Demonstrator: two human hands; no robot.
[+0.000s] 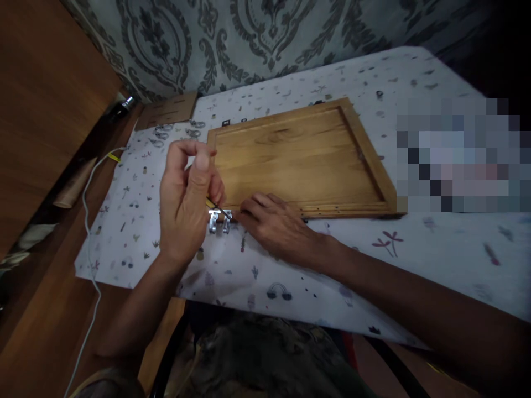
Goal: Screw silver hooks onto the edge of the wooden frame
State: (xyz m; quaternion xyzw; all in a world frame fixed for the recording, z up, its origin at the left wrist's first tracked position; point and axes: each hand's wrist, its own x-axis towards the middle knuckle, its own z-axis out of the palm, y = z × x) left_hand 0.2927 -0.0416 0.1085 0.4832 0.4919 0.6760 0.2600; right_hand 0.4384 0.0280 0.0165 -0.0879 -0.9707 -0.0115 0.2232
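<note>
A framed wooden cabinet door (pixel 282 152) lies flat on the table. At its front left edge sits a metal hinge (pixel 214 220) with two silver arms sticking out toward me. My left hand (pixel 186 193) is closed around a thin screwdriver (pixel 211 203); some yellow shows below the fingers, and its dark shaft slants down to the hinge. Much of the tool is hidden in the palm. My right hand (pixel 277 224) grips the door's front edge just right of the hinge, fingers bent and thumb mostly out of sight.
A patterned white cloth (pixel 274 276) covers the table. Several metal pieces (pixel 194 128) lie left of the door, in front of a cardboard sheet (pixel 168 110). Down the left side runs a white cable (pixel 86 215). A patterned wall (pixel 265 33) stands behind. A blurred patch covers the right.
</note>
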